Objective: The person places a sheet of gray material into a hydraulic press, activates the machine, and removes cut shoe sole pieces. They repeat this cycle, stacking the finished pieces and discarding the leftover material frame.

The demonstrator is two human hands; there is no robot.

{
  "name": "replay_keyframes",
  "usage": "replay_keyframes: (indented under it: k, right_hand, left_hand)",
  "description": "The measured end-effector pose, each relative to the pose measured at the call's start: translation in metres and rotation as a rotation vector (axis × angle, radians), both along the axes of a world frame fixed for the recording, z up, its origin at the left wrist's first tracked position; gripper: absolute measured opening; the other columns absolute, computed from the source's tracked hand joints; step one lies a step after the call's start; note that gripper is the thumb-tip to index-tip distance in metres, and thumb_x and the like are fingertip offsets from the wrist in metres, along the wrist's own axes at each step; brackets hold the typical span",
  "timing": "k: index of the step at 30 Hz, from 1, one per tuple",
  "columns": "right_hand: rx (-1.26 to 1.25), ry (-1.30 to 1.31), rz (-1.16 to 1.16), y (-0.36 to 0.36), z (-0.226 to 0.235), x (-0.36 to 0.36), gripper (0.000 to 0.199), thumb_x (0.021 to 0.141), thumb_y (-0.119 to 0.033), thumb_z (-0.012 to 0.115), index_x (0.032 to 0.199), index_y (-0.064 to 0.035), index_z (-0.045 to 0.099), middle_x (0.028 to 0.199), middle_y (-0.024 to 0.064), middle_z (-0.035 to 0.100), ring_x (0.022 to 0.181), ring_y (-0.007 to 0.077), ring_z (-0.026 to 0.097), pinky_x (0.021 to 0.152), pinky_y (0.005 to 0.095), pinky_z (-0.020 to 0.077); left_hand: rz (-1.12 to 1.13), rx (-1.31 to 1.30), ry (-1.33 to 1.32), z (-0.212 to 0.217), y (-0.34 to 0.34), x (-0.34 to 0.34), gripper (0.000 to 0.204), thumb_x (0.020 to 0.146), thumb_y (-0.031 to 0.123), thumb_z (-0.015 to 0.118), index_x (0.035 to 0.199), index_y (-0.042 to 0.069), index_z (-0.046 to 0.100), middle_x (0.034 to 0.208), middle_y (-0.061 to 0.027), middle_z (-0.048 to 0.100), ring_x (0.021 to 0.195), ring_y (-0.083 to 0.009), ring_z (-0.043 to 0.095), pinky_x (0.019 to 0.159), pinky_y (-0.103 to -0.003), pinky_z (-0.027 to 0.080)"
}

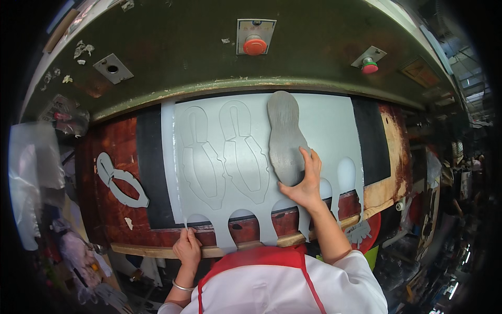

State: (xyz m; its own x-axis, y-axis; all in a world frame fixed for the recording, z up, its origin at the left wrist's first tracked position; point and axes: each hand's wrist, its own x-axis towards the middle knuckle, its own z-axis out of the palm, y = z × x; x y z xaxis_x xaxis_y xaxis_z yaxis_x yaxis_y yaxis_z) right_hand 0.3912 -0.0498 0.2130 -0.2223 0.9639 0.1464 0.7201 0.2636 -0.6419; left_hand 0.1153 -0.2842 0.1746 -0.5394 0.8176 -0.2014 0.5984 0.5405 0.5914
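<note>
The right hand (306, 189), grip wide, clasps a sole-shaped block (283, 131); the left hand (187, 248) pinches a grey sheet (327, 123) near the tabletop (162, 238) front edge. Green machinery (178, 52) stands behind.

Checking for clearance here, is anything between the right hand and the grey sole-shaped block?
Nothing visible: the right hand spans the near end of the grey block, which lies on the pale sheet.

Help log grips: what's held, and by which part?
Right hand: grey sole-shaped block, by its near end. Left hand: grey sheet, pinched at its near-left corner.
</note>
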Motion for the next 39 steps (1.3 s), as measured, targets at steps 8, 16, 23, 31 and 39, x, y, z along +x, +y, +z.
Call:
replay_keyframes:
  k: [8,16,23,31,39]
  right_hand:
    - [-0.033,0.06,0.038,0.057,0.007,-0.001,0.105,0.055,-0.019,0.084,0.141,-0.0003,0.027,0.138,0.0276,0.03,0.128,0.0434,0.03,0.105,0.0494,0.031]
    - [0.544,0.067,-0.443,0.25,0.07,0.045,0.08,0.093,-0.037,0.051,0.142,0.0111,0.01,0.145,0.0365,0.014,0.136,0.0477,0.014,0.111,0.0502,0.0134]
    - [0.58,0.116,-0.493,0.265,0.057,0.026,0.092,0.087,-0.034,0.062,0.142,0.0105,0.002,0.146,0.0366,0.005,0.137,0.0499,0.009,0.112,0.053,0.0101]
    - [0.418,0.02,-0.531,0.206,0.024,0.054,0.088,0.084,-0.031,0.064,0.144,0.0077,0.013,0.142,0.035,0.024,0.13,0.0484,0.028,0.109,0.0502,0.0249]
    - [0.131,-0.071,-0.436,0.105,-0.019,0.067,0.03,0.082,-0.034,0.065,0.079,-0.0034,0.065,0.066,0.0199,0.06,0.07,0.038,0.061,0.071,0.0462,0.0478]
  left_hand:
    - [0.022,-0.049,0.064,0.023,0.048,-0.008,0.028,0.099,0.026,0.042,0.083,0.011,0.059,0.048,-0.0026,0.056,0.047,-0.0252,0.059,0.049,-0.038,0.044]
    - [0.07,0.056,0.135,0.005,0.161,-0.043,0.031,0.099,0.028,0.041,0.085,0.01,0.062,0.049,-0.0055,0.057,0.049,-0.0265,0.06,0.05,-0.039,0.044]
    - [0.094,0.072,0.181,0.008,0.239,-0.072,0.034,0.099,0.03,0.04,0.085,0.009,0.063,0.05,-0.0067,0.056,0.049,-0.0248,0.059,0.05,-0.038,0.044]
    - [0.049,0.186,0.17,-0.009,0.222,-0.094,0.043,0.099,0.039,0.039,0.092,0.005,0.065,0.074,-0.0117,0.065,0.067,-0.0225,0.061,0.062,-0.037,0.047]
    - [0.023,0.192,0.32,-0.019,0.212,-0.1,0.047,0.096,0.039,0.048,0.098,-0.004,0.067,0.089,-0.0241,0.067,0.08,-0.0393,0.063,0.07,-0.045,0.048]
